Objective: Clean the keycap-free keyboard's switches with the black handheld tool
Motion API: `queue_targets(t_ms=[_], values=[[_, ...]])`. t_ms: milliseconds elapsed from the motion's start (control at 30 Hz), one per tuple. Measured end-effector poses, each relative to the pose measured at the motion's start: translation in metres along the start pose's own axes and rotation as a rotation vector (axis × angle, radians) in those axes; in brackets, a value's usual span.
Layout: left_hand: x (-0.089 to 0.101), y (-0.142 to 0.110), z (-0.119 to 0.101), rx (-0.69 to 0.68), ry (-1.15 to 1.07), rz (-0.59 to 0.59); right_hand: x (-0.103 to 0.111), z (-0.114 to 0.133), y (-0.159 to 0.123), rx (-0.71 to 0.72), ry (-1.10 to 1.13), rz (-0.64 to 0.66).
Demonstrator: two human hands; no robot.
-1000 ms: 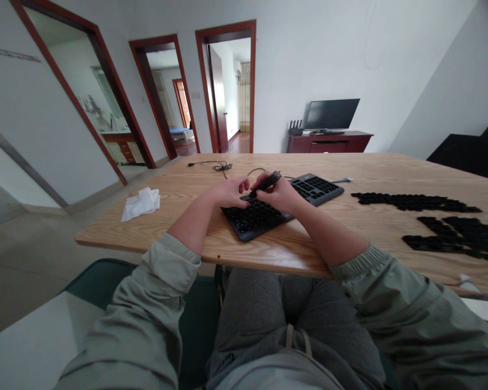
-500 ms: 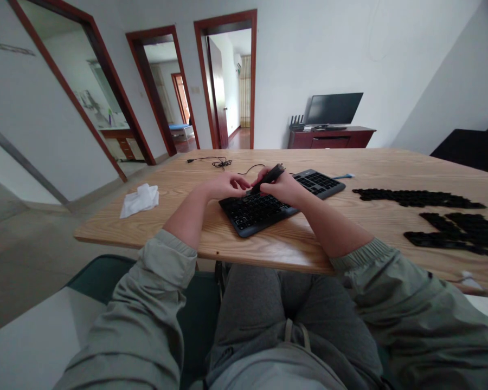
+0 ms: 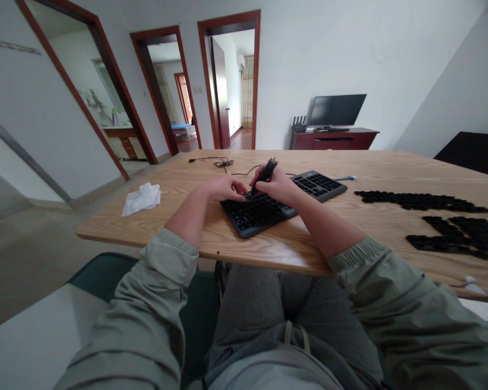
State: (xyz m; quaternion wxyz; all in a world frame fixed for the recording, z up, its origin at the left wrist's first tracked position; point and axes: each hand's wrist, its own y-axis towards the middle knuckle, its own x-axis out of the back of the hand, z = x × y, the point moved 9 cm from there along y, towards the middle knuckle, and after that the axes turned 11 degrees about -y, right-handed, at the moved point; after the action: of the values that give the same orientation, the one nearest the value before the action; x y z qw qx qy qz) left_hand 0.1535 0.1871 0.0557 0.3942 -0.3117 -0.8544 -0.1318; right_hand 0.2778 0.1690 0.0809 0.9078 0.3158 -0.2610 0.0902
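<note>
A black keyboard (image 3: 256,214) lies slantwise on the wooden table, its key area dark and partly bare-looking. At its far left edge, my left hand (image 3: 223,188) is bent over the rim, thumb on the top face and fingers on the far side. My right hand (image 3: 278,187) is closed around a black stick-like tool (image 3: 265,172) with short prongs at its upper end. The tool leans over the keyboard's far side, its lower end close to my left fingertips. Whether that end touches the keys cannot be made out.
Groups of black keycaps (image 3: 421,200) lie in rows on the right of the table (image 3: 179,216). A white tissue (image 3: 142,199) is at the left. A coiled black cable (image 3: 223,162) rests behind the keyboard, and a thin blue item (image 3: 345,178) lies beyond its right end.
My right hand and the black tool have shifted slightly left, and the tool stands a bit more upright. My left hand stays at the keyboard's far left edge. The view has turned slightly.
</note>
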Motion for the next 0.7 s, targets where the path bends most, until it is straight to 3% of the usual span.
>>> queue_targets(t_ms=[300, 467, 700], values=[[0.001, 0.002, 0.013, 0.030, 0.031, 0.020, -0.009, 0.010, 0.012, 0.050, -0.143, 0.017], [-0.003, 0.002, 0.010, 0.044, 0.053, 0.030, -0.013, 0.013, 0.016, 0.052, -0.145, -0.008], [0.000, -0.001, 0.012, 0.101, 0.086, 0.016, -0.036, -0.007, 0.020, -0.167, 0.164, -0.105]])
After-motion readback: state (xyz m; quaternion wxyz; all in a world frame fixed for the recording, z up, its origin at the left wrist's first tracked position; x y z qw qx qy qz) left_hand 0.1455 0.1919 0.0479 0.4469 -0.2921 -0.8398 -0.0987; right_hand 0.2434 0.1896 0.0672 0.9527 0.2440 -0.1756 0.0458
